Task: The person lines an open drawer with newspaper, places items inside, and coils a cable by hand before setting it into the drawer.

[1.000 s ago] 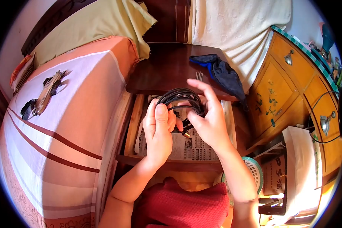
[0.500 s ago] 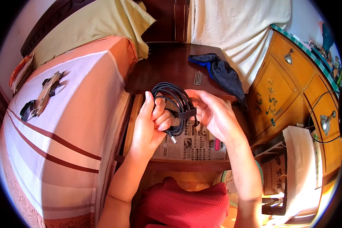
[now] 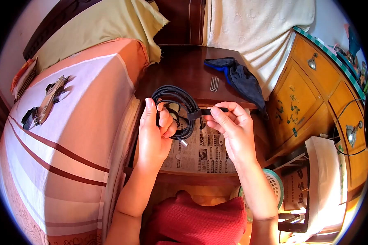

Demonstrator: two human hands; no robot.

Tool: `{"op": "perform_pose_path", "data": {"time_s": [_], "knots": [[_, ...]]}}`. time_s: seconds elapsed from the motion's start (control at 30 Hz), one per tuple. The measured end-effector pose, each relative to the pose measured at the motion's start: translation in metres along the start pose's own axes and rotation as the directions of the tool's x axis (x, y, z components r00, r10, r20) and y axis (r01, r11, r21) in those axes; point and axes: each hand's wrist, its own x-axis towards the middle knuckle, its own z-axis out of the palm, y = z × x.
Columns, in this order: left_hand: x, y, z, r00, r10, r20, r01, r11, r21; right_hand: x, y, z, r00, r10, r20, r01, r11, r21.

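Note:
A coiled black cable [image 3: 173, 90] hangs in the air over an open drawer [image 3: 188, 159] lined with newspaper. My left hand [image 3: 156, 126] is closed around the coil's left side, thumb pointing up. A silver metal connector [image 3: 184, 143] pokes out at the bottom of the coil. Around the coil's right side wraps a black cable strap [image 3: 194, 114]. Its free end stretches to the right, pinched between the thumb and fingers of my right hand [image 3: 233, 124]. Another cable end dangles just below the strap.
Behind the drawer, a dark wooden tabletop [image 3: 180, 69] holds a dark blue cloth item [image 3: 241, 75] and a metal hook [image 3: 214, 84]. A bed [image 3: 81, 122] with a strapped object [image 3: 47, 102] is at left. A yellow cabinet [image 3: 298, 94] stands right, a green-rimmed basket [image 3: 278, 183] below.
My right hand has gone from loosely open beside the coil to pinching the strap's end and drawing it out rightward. The coil and my left hand have shifted slightly left.

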Motion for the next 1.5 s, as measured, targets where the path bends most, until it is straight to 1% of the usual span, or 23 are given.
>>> {"op": "perform_pose_path", "data": {"time_s": [0.07,0.17,0.2,0.3,0.4,0.47,0.53,0.57,0.7,0.77,0.8,0.87,1.0,1.07,1.1,1.13,1.17,1.23,1.33,1.37,1.4,1.47,1.5], "knots": [[-0.002,-0.002,0.002,0.998,0.059,-0.019,-0.057,0.997,0.053,-0.002,0.001,0.002,0.989,-0.146,-0.019,0.141,0.975,-0.173],[-0.006,-0.009,0.005,0.979,0.198,-0.049,-0.187,0.968,0.167,-0.005,0.001,0.009,0.964,-0.265,-0.034,0.243,0.921,-0.305],[-0.007,-0.011,0.005,0.960,0.276,-0.057,-0.256,0.939,0.228,-0.006,0.000,0.012,0.964,-0.265,-0.034,0.243,0.921,-0.306],[-0.012,-0.017,0.008,0.947,0.318,-0.051,-0.295,0.920,0.259,-0.010,0.003,0.023,0.923,-0.383,-0.031,0.342,0.856,-0.389],[-0.017,-0.021,0.017,0.936,0.332,-0.119,-0.299,0.925,0.233,-0.006,0.019,0.025,0.767,-0.636,0.084,0.558,0.598,-0.575],[-0.018,-0.021,0.019,0.932,0.348,-0.105,-0.316,0.918,0.239,-0.007,0.014,0.025,0.661,-0.705,0.254,0.646,0.364,-0.671],[-0.019,-0.020,0.021,0.943,0.300,-0.147,-0.278,0.949,0.150,-0.009,0.010,0.026,0.605,-0.704,0.372,0.704,0.254,-0.663],[-0.018,-0.019,0.020,0.942,0.301,-0.146,-0.280,0.948,0.151,-0.010,0.011,0.023,0.609,-0.679,0.410,0.718,0.253,-0.648],[-0.020,-0.023,0.018,0.939,0.313,-0.145,-0.285,0.940,0.187,-0.012,0.012,0.024,0.713,-0.625,0.317,0.624,0.361,-0.693],[-0.022,-0.025,0.018,0.934,0.326,-0.144,-0.295,0.934,0.202,-0.008,0.013,0.024,0.763,-0.616,0.199,0.558,0.471,-0.684],[-0.024,-0.026,0.018,0.933,0.346,-0.096,-0.321,0.924,0.208,-0.007,0.012,0.026,0.762,-0.616,0.198,0.558,0.470,-0.684],[-0.026,-0.028,0.018,0.929,0.366,-0.048,-0.348,0.913,0.213,-0.007,0.011,0.030,0.818,-0.574,0.050,0.473,0.621,-0.625],[-0.034,-0.037,0.018,0.874,0.479,0.082,-0.462,0.766,0.446,-0.009,0.012,0.032,0.881,-0.471,0.050,0.370,0.618,-0.694],[-0.036,-0.043,0.017,0.864,0.488,0.122,-0.489,0.759,0.430,-0.007,0.013,0.030,0.864,-0.500,0.052,0.392,0.606,-0.692],[-0.035,-0.041,0.017,0.865,0.487,0.122,-0.488,0.759,0.431,-0.004,0.014,0.025,0.890,-0.449,0.076,0.353,0.574,-0.739],[-0.032,-0.036,0.018,0.925,0.378,0.027,-0.364,0.866,0.343,-0.003,0.015,0.020,0.915,-0.392,0.097,0.313,0.538,-0.783],[-0.029,-0.032,0.017,0.966,0.253,-0.049,-0.234,0.943,0.237,-0.001,0.014,0.014,0.932,-0.333,0.140,0.340,0.680,-0.649],[-0.020,-0.023,0.011,0.978,0.202,-0.057,-0.191,0.968,0.165,0.002,0.008,-0.003,0.933,-0.243,0.266,0.338,0.847,-0.411],[-0.012,-0.012,0.003,0.992,0.120,-0.031,-0.115,0.985,0.126,0.003,-0.012,-0.014,0.985,-0.123,0.122,0.153,0.948,-0.278],[-0.011,-0.011,0.003,0.997,0.071,-0.008,-0.070,0.992,0.109,0.005,-0.010,-0.017,0.976,-0.106,0.190,0.171,0.914,-0.368],[-0.011,-0.012,0.004,1.000,0.022,0.017,-0.024,0.995,0.093,0.002,-0.004,-0.014,0.964,-0.113,0.242,0.197,0.913,-0.357],[-0.012,-0.014,0.005,0.999,-0.028,0.021,0.025,0.993,0.113,0.000,0.006,-0.009,0.938,-0.131,0.321,0.311,0.725,-0.614],[-0.012,-0.017,0.006,0.999,-0.031,0.030,0.025,0.983,0.184,-0.001,0.001,-0.009,0.952,-0.029,0.306,0.241,0.689,-0.683]]}}
